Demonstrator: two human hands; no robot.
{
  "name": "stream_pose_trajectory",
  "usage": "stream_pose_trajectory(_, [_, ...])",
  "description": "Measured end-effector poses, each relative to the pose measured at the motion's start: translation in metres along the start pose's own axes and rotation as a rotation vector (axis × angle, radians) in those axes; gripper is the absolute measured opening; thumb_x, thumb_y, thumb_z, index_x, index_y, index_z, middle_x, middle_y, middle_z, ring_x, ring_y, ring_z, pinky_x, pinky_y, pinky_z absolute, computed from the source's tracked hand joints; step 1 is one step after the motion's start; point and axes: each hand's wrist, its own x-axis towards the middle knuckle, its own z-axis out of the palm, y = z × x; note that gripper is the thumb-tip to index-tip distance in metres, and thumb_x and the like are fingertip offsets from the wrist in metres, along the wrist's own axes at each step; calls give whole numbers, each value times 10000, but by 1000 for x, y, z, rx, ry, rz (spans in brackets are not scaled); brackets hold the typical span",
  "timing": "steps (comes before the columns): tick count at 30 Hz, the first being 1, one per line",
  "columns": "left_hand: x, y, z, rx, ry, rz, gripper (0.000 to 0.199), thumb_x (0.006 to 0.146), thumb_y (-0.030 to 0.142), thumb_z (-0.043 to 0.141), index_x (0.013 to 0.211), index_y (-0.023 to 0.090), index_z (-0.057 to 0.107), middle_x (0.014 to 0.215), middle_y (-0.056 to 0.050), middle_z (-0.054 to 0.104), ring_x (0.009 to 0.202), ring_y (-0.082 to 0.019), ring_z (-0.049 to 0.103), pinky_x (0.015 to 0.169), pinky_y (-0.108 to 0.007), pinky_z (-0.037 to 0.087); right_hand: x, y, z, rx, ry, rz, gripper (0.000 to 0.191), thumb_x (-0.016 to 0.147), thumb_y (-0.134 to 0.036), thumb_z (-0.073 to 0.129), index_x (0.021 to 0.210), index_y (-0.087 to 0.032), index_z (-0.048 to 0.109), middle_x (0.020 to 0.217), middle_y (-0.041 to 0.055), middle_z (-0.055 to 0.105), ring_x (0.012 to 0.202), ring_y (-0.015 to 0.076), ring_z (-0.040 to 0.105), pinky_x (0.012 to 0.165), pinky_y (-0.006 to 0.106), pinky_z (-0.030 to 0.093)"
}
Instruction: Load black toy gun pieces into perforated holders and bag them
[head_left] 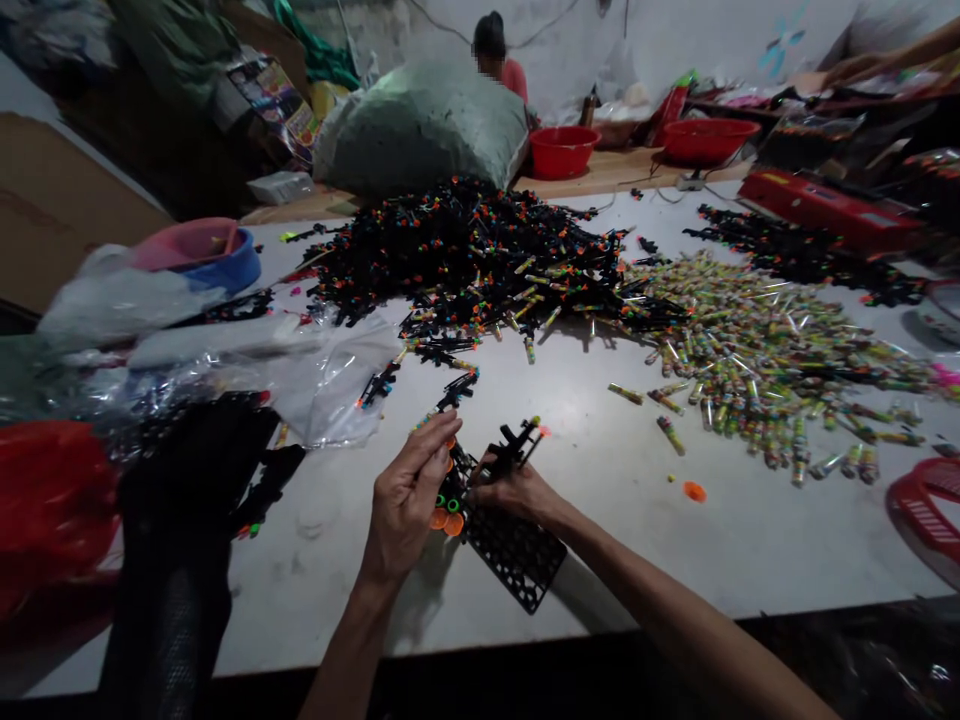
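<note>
My left hand (409, 495) is closed at the left end of a black perforated tray (521, 560), beside orange discs (448, 522) and bright green rings (448, 504). Its fingers hide whatever lies between them. In my right hand (517, 494), over the tray's far part, is a small black toy gun (510, 447) with an orange tip. Just beyond my left fingertips lies another black toy gun (459, 388). A large heap of black toy guns (465, 250) with orange, green and blue bits covers the table's far middle.
Many clear tubes with yellow-green contents (772, 370) spread at right, near a loose orange disc (694, 491). Clear plastic bags (330, 380) and a black bundle (187, 500) lie left. Behind stand a big sack (427, 130), red basins (564, 152) and another person (514, 75).
</note>
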Motion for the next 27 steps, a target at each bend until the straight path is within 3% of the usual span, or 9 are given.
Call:
stream_pose_trajectory(2, [0,0,0,-5,-1,-7,287,865,292,458,1108,252,606,1254,-9,559,1210,-170,456,1054,-344,344,1,-2,4,-213,38,-75,170,584,-202,660,674,-194,515,662,-40,542,623,124,473,568,234,358])
stream_pose_trajectory(6, [0,0,3,-25,-11,-21,294,869,296,442,1113,257,603,1268,-11,546,1219,-179,447,1051,-358,350,-6,-1,15,-859,98,-199,53,712,-209,566,744,-174,591,758,29,613,622,141,516,555,236,337])
stream_pose_trajectory(9, [0,-1,2,-12,-14,-5,295,855,300,472,1119,260,597,1277,-10,537,1216,-179,450,1043,-349,359,-10,-6,18,-1100,91,-236,186,794,-210,479,897,-176,630,944,89,633,667,157,576,557,235,357])
stream_pose_trajectory(13, [0,-1,-4,46,32,3,235,799,292,566,1016,249,644,1194,-14,597,1139,-180,520,997,-335,409,22,-42,-7,-1140,-222,-146,213,700,-261,639,892,-171,665,838,50,675,695,170,605,562,212,388])
stream_pose_trajectory(14, [0,0,-6,55,42,1,215,801,291,564,992,249,652,1177,-13,608,1125,-179,530,991,-337,414,37,-55,-14,-1149,-243,-122,225,686,-247,656,899,-177,672,839,41,681,720,172,611,579,209,397])
stream_pose_trajectory(17, [-2,4,-9,98,55,9,224,825,296,525,1009,253,646,1186,-20,600,1137,-185,521,994,-360,411,81,-82,-18,-1205,-2,-164,280,782,-218,544,1047,-201,636,1060,71,649,945,206,591,693,240,413])
stream_pose_trajectory(19, [-3,7,-7,166,47,57,278,824,304,520,1079,252,618,1243,-39,559,1179,-205,485,1011,-391,392,97,-87,-8,-1218,-1,-192,278,809,-251,514,1062,-236,627,1085,57,642,991,201,579,716,244,413])
stream_pose_trajectory(23, [-4,11,2,315,37,178,273,793,285,550,1047,248,642,1273,-55,528,1183,-227,480,995,-397,411,85,-66,-3,-1271,31,-182,246,836,-316,472,1000,-226,633,999,68,651,942,208,594,710,266,414])
stream_pose_trajectory(27, [-3,10,6,290,72,167,195,816,240,501,879,203,681,1212,-64,571,1109,-198,540,927,-328,468,42,-42,-42,-1352,130,-99,251,840,-242,434,1035,-233,592,1013,83,606,866,210,601,656,276,396])
